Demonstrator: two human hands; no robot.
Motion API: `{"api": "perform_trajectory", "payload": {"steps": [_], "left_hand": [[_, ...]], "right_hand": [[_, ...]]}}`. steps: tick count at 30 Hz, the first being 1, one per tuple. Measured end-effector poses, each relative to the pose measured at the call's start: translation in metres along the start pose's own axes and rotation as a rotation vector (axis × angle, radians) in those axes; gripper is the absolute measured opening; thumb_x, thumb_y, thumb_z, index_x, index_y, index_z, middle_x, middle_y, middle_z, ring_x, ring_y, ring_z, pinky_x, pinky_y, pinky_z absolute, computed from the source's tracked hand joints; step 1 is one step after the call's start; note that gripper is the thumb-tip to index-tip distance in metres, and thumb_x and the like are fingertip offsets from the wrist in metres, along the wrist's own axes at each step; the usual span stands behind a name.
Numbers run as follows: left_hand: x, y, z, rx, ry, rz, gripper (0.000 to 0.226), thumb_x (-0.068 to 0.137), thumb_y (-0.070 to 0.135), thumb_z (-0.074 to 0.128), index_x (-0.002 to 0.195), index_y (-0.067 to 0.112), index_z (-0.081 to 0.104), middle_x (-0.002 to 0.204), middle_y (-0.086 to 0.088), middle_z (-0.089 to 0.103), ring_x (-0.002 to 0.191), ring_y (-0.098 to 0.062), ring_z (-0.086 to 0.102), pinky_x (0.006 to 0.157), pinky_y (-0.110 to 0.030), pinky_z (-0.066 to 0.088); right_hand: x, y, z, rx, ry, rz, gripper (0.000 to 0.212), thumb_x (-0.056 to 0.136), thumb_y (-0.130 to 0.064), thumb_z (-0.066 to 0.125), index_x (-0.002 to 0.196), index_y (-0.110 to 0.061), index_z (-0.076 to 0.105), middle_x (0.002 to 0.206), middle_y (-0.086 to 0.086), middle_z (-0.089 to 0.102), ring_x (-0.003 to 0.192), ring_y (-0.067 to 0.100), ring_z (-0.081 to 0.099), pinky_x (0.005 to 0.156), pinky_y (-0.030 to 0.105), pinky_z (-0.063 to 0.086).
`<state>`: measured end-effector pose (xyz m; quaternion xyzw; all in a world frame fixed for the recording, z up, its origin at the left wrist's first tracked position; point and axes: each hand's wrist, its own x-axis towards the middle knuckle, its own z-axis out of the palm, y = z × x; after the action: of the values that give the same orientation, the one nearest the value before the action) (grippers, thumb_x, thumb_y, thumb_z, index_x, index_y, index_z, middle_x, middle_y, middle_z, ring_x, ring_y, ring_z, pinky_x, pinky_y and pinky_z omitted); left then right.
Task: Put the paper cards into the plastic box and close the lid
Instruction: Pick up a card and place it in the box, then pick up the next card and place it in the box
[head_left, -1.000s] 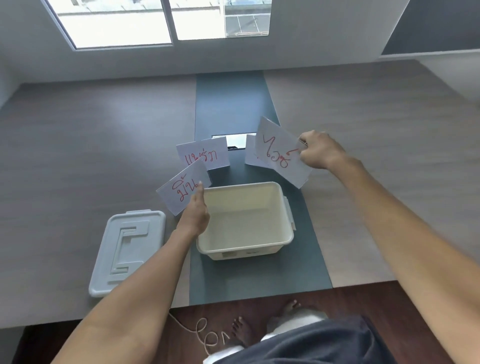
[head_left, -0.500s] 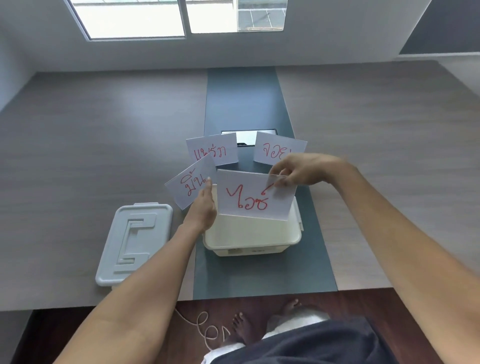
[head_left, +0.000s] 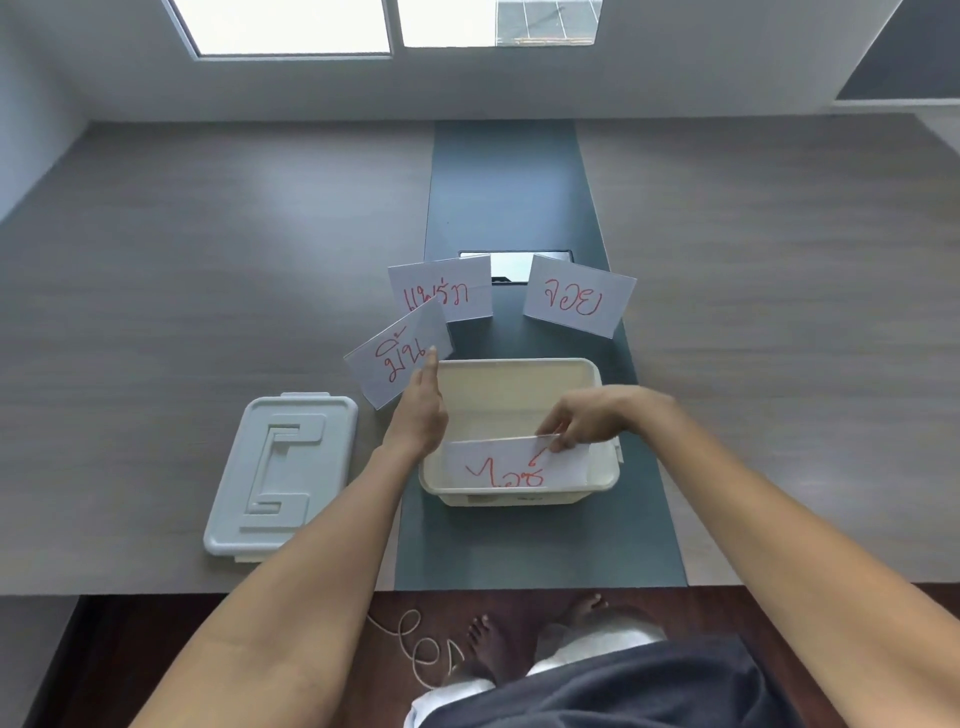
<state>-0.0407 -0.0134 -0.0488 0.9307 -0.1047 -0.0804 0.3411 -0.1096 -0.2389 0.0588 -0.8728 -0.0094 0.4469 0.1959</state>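
Note:
A cream plastic box (head_left: 605, 480) stands open on the dark centre strip of the table. My right hand (head_left: 592, 415) pinches the top edge of a white card with red writing (head_left: 498, 470), which stands inside the box against its near wall. My left hand (head_left: 418, 410) holds a second red-lettered card (head_left: 387, 364) tilted in the air just left of the box's far corner. Two more cards stand on the strip behind the box, one at left (head_left: 457, 291) and one at right (head_left: 576, 299). The grey lid (head_left: 283, 470) lies flat to the left.
A small rectangular cable hatch (head_left: 511, 265) is set in the dark strip (head_left: 511, 187) behind the cards. The table's near edge runs just below the box. Bare feet and a looped cord (head_left: 415, 644) are on the floor beneath.
My right hand has brought its card down from above the box into it, against the near wall. My left hand has kept its card in about the same place.

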Motion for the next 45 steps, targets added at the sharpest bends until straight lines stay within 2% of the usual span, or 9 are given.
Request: {"api": "perform_trajectory", "payload": {"steps": [6,14,21,24,27,31,34,39,45], "left_hand": [[-0.002,0.005,0.001,0.023,0.031,-0.024,0.06,0.099,0.006,0.03,0.155,0.02,0.013,0.154,-0.01,0.032,0.144,-0.029,0.024,0.112,-0.046,0.03],[-0.002,0.009,-0.002,-0.007,0.008,-0.05,0.053,0.104,0.022,0.023,0.156,0.021,0.01,0.156,-0.007,0.03,0.146,-0.027,0.023,0.112,-0.046,0.029],[-0.023,0.008,-0.001,0.061,0.029,-0.001,0.061,0.099,0.005,0.026,0.156,0.013,0.007,0.15,-0.015,0.034,0.138,-0.032,0.033,0.107,-0.045,0.035],[-0.03,0.009,0.001,0.063,0.052,-0.016,0.066,0.096,-0.002,0.026,0.156,0.012,0.004,0.153,-0.013,0.028,0.141,-0.03,0.028,0.108,-0.042,0.034],[-0.033,0.009,0.004,0.043,0.073,-0.012,0.066,0.096,-0.002,0.027,0.156,0.011,0.003,0.149,-0.013,0.031,0.144,-0.027,0.022,0.11,-0.036,0.031],[-0.03,0.006,0.008,0.026,0.107,-0.013,0.066,0.097,-0.003,0.028,0.156,0.011,0.004,0.147,-0.01,0.032,0.146,-0.025,0.018,0.11,-0.03,0.027],[-0.03,0.004,0.011,0.01,0.134,-0.016,0.066,0.096,-0.005,0.029,0.156,0.013,0.008,0.151,-0.008,0.03,0.148,-0.021,0.015,0.11,-0.024,0.022],[-0.027,0.005,0.013,-0.012,0.139,-0.031,0.065,0.097,-0.004,0.03,0.156,0.014,0.011,0.155,-0.005,0.027,0.148,-0.018,0.016,0.109,-0.023,0.02],[-0.027,0.005,0.013,-0.056,0.139,-0.057,0.057,0.1,0.001,0.031,0.154,0.014,0.018,0.156,-0.002,0.029,0.145,-0.014,0.023,0.109,-0.016,0.02]], "right_hand": [[0.015,0.019,0.025,0.069,-0.08,0.03,0.04,0.093,-0.025,0.063,0.133,-0.027,0.065,0.135,-0.009,0.063,0.125,0.015,0.056,0.111,0.029,0.038],[0.015,0.032,0.016,0.37,-0.029,-0.049,0.034,0.096,-0.032,0.063,0.121,-0.012,0.071,0.121,0.001,0.073,0.11,0.01,0.068,0.098,0.024,0.053],[0.028,0.043,-0.03,0.746,0.373,-0.237,0.031,0.101,-0.024,0.055,0.11,0.001,0.071,0.098,0.015,0.077,0.087,0.024,0.075,0.083,0.033,0.061],[0.043,0.049,-0.047,0.882,0.587,-0.193,0.032,0.101,-0.02,0.054,0.111,0.007,0.069,0.089,0.017,0.074,0.074,0.025,0.071,0.077,0.035,0.061],[0.057,0.059,-0.061,0.8,0.749,-0.102,0.032,0.101,-0.022,0.052,0.107,0.004,0.071,0.086,0.013,0.073,0.072,0.021,0.069,0.074,0.03,0.06],[0.071,0.073,-0.079,0.46,0.97,0.008,0.032,0.099,-0.029,0.05,0.098,-0.005,0.072,0.099,0.011,0.07,0.094,0.031,0.065,0.078,0.033,0.049],[0.081,0.082,-0.094,0.337,1.059,0.007,0.028,0.099,-0.025,0.051,0.113,-0.009,0.07,0.116,0.013,0.06,0.109,0.03,0.058,0.088,0.034,0.046],[0.105,0.105,-0.12,0.017,0.956,0.067,0.05,0.095,-0.025,0.055,0.142,-0.011,0.049,0.143,0.014,0.044,0.131,0.034,0.041,0.11,0.041,0.034],[0.13,0.125,-0.126,0.044,0.814,0.207,0.062,0.097,-0.021,0.048,0.154,-0.013,0.027,0.151,0.013,0.035,0.138,0.034,0.034,0.113,0.041,0.025]]}}
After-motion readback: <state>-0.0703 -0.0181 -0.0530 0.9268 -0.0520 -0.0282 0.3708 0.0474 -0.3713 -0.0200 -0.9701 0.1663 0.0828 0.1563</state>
